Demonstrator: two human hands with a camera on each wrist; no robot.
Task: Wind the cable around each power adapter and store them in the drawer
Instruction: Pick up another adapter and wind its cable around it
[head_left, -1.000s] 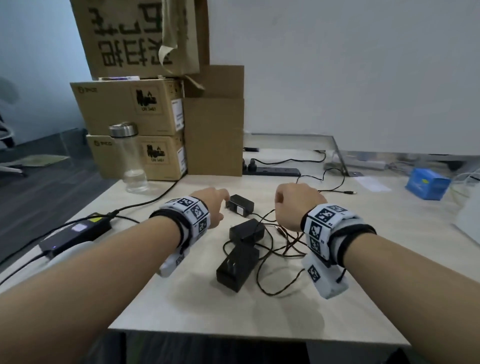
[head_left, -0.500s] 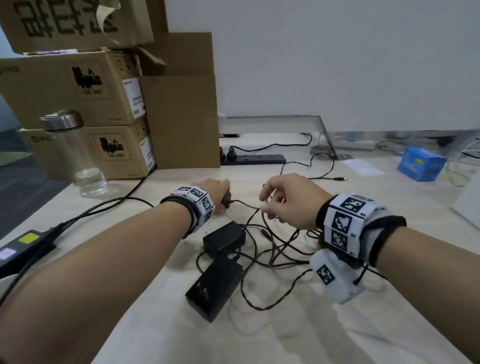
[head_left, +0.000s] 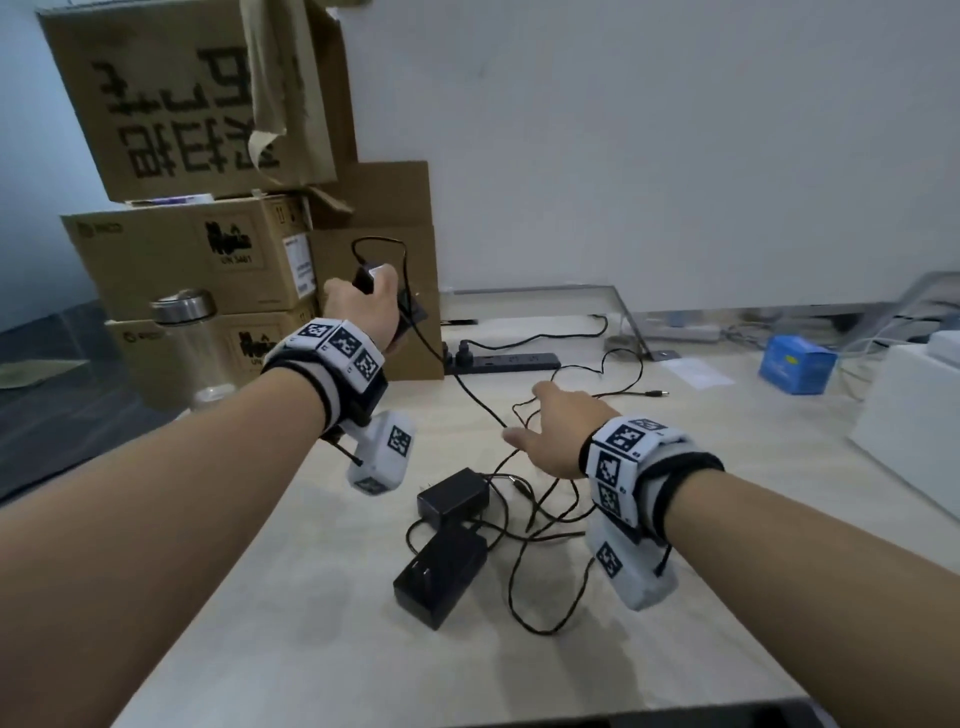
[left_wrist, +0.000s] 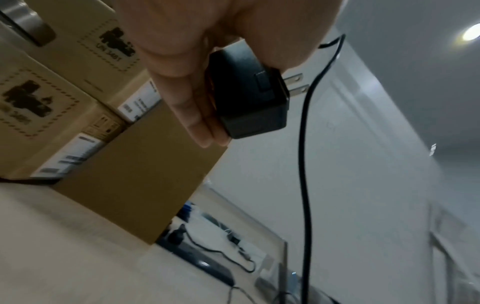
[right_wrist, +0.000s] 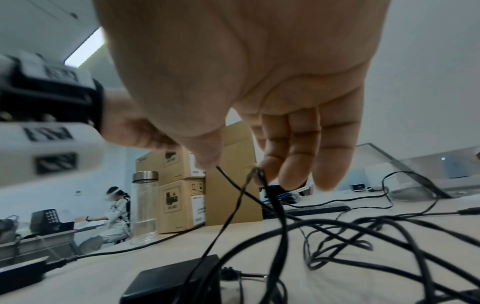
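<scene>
My left hand (head_left: 363, 304) is raised in front of the boxes and grips a small black power adapter (left_wrist: 249, 96), prongs to the right. Its thin black cable (head_left: 467, 395) arcs over the hand and hangs down to the table. My right hand (head_left: 550, 431) hovers low over the cable tangle (head_left: 545, 514) with straight, spread fingers. In the right wrist view a strand crosses the index fingertip (right_wrist: 267, 170), with the thumb apart from it. Two more black adapters (head_left: 452, 496) (head_left: 439, 577) lie on the table below. No drawer is in view.
Stacked cardboard boxes (head_left: 208, 260) and a glass bottle (head_left: 192, 343) stand at the back left. A black power strip (head_left: 504, 362) lies behind the cables. A blue box (head_left: 795, 364) and a white device (head_left: 909, 436) sit at the right. A person sits far off on the left.
My left hand has lifted the small adapter off the table, up and toward the boxes, pulling its cable taut. My right hand has uncurled from its pinch on the cable and spread its fingers.
</scene>
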